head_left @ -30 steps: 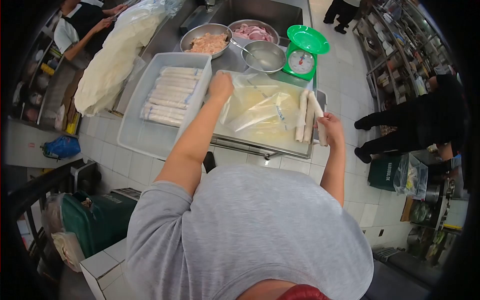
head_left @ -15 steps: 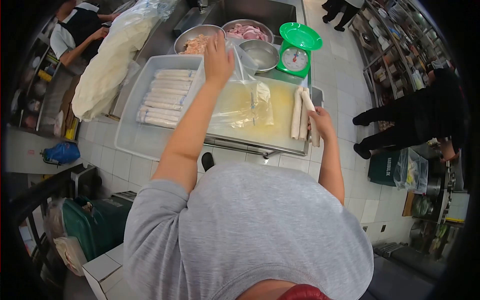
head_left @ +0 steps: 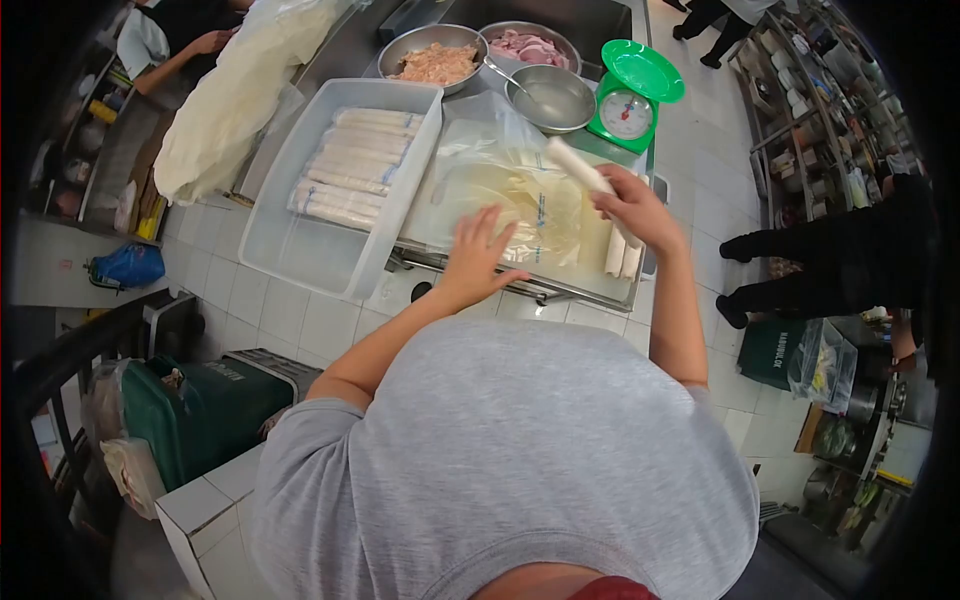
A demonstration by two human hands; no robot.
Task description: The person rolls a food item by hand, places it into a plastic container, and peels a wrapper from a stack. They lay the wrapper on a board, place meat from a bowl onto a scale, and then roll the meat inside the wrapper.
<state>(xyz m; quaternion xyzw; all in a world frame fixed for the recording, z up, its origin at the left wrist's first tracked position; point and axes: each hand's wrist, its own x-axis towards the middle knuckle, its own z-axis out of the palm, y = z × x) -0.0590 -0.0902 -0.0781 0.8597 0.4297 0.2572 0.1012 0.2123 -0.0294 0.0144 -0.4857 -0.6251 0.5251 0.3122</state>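
My right hand (head_left: 640,208) grips a long, pale uncooked spring roll (head_left: 578,165), raised at a slant over the right side of the cutting board. Under that hand, other spring rolls (head_left: 622,258) lie at the board's right edge. With fingers spread, my left hand (head_left: 478,258) rests on or just above a clear plastic bag (head_left: 540,215) lying flat on the yellowish cutting board (head_left: 596,212). To the left, a translucent plastic tub (head_left: 335,258) holds several similar rolls in plastic wrapping (head_left: 350,165).
Behind the board stand a bowl of minced filling (head_left: 435,65), a bowl of raw meat (head_left: 530,47), a metal bowl with a spoon (head_left: 550,105) and a green scale (head_left: 625,112). A big bag of pale sheets (head_left: 235,110) lies left. Other people stand nearby on both sides.
My right hand has lifted a spring roll from the board's edge, up and leftward. My left hand has come down from the bag's far end to its near side. The bag now lies flatter.
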